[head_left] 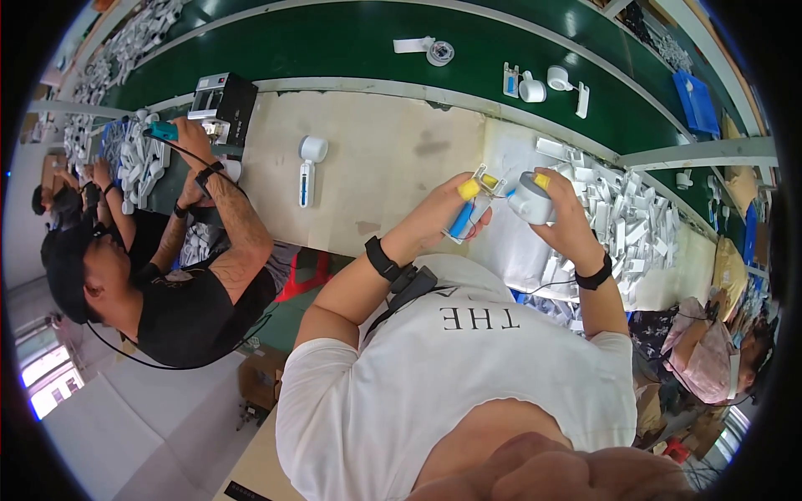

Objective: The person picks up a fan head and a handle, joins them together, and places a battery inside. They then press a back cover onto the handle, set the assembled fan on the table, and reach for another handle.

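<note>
My left hand [439, 207] is closed around a slim white handle shell [460, 222], with a blue cylindrical battery lying in its open side. My right hand [565, 219] grips a round white-and-grey device head [529, 200] just to the right of it. Thin wires show between the two parts; whether they link them I cannot tell. Yellow covers sit on fingertips of both hands. Off to the left on the table lies a white device [312, 152] with a round head and a straight handle, a blue strip showing in the handle.
A heap of white plastic shells [622, 213] covers the table's right side. Beyond the table runs a green conveyor belt [334, 46] carrying several white parts. A black machine [224, 108] stands at the left, by a co-worker [180, 309] holding a teal tool [163, 130]. A blue bin [695, 102] is far right.
</note>
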`<state>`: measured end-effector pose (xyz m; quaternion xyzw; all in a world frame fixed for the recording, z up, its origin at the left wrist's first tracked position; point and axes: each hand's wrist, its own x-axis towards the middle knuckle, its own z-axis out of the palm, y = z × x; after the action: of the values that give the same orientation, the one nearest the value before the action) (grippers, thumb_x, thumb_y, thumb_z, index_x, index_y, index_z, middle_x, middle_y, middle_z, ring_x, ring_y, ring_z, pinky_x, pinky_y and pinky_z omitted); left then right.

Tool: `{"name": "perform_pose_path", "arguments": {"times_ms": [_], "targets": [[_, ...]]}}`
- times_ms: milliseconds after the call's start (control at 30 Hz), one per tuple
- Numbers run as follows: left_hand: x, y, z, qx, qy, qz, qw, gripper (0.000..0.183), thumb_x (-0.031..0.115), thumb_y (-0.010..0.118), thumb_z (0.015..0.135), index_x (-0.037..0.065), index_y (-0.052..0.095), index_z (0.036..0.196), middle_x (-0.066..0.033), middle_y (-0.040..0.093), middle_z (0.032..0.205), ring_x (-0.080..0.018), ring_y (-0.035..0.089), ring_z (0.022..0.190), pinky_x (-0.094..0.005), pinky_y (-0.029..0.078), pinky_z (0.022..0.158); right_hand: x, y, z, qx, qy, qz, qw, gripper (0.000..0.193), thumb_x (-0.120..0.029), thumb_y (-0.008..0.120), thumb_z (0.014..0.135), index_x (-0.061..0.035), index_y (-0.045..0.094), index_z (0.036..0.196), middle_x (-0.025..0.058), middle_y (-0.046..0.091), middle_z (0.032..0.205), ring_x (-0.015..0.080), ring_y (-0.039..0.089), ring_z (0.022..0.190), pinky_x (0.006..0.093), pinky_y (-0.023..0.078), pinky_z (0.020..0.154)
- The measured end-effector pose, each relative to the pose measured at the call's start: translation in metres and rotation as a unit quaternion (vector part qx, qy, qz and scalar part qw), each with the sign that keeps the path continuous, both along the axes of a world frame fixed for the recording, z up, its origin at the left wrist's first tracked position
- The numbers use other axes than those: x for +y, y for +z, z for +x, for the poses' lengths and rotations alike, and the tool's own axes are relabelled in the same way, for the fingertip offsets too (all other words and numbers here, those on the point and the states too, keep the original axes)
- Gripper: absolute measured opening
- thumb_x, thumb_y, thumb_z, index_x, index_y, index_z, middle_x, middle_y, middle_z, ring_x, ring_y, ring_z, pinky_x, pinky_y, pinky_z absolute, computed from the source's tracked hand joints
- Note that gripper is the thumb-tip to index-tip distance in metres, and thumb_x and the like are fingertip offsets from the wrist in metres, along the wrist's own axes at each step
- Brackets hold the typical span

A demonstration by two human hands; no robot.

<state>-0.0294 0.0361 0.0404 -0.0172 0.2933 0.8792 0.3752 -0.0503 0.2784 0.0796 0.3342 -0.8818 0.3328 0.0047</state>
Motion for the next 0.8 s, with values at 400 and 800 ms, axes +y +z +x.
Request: {"name": "perform_pose_path", "arguments": {"times_ms": [400, 800], "targets": [[0.027, 0.031, 0.014, 0.155, 0.111, -0.194, 0.962, 0.020, 0.007, 0.046, 0.083, 0.001, 0.044, 0.103, -0.0096, 0.058, 0.084, -0.0185, 0.062, 0.072, -0.0293, 0.050, 0.063, -0.001, -0.009, -0.006, 0.126, -0.036, -0.126, 0.983, 0.050, -0.001, 0.076, 0.060, -0.0082, 0.047, 0.099, 0.0099, 0.048, 0.110, 0.0335, 0.049, 0.113, 0.0374, 0.043, 0.089], [0.030, 0.022, 0.022, 0.313, 0.152, -0.439, 0.828, 0.019, 0.007, 0.054, 0.075, -0.001, 0.047, 0.091, -0.0083, 0.057, 0.070, -0.0128, 0.058, 0.057, -0.0248, 0.046, 0.051, -0.005, -0.015, 0.001, 0.216, -0.014, -0.081, 0.973, 0.051, 0.004, 0.074, 0.059, -0.0052, 0.049, 0.101, 0.0110, 0.047, 0.110, 0.0346, 0.049, 0.112, 0.0382, 0.047, 0.088]]}}
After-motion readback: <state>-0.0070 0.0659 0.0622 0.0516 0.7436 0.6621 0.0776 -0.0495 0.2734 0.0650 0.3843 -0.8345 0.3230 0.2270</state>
